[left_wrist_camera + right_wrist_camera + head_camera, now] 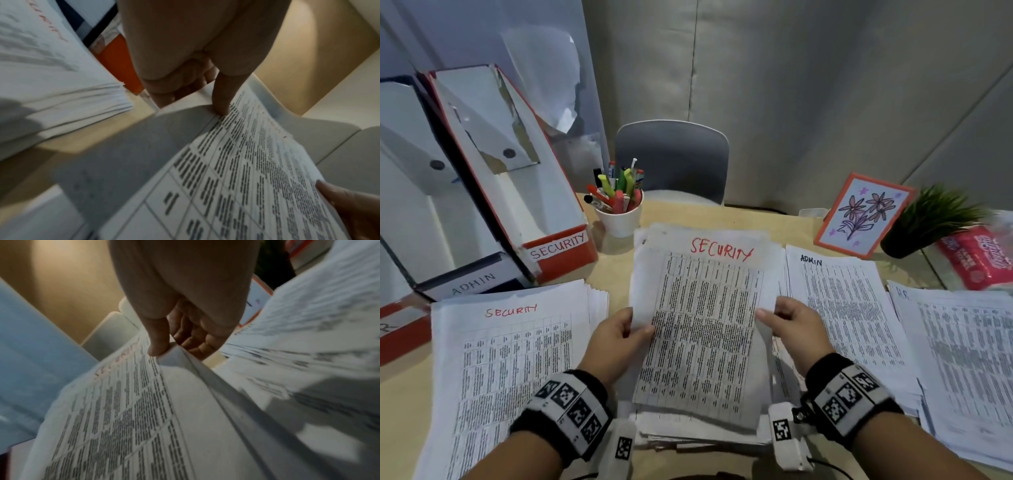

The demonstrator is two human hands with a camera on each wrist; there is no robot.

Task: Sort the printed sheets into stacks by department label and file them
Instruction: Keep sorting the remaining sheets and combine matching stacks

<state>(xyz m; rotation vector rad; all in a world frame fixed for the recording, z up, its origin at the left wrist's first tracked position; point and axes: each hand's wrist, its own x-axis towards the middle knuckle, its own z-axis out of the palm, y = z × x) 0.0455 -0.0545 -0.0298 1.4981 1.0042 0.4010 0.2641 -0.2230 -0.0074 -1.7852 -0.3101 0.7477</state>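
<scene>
A printed sheet (705, 325) headed SECURITY in red is lifted above the middle pile (688, 435). My left hand (619, 335) pinches its left edge, thumb on top, and my right hand (787, 325) pinches its right edge. The left wrist view shows the left thumb (222, 97) pressed on the sheet (246, 178); the right wrist view shows the right thumb (158, 340) on the sheet's (115, 418) edge. A SECURITY stack (513, 359) lies at left, an ADMIN stack (849, 308) at right, an HR stack (962, 359) farther right.
Upright file boxes stand at back left: a red one labelled SECURITY (558, 246), a dark one labelled ADMIN (472, 282), another red one (400, 332) at the left edge. A cup of pens (619, 212), flower card (863, 216), potted plant (935, 219), red packet (979, 260) and grey chair (671, 161) sit behind.
</scene>
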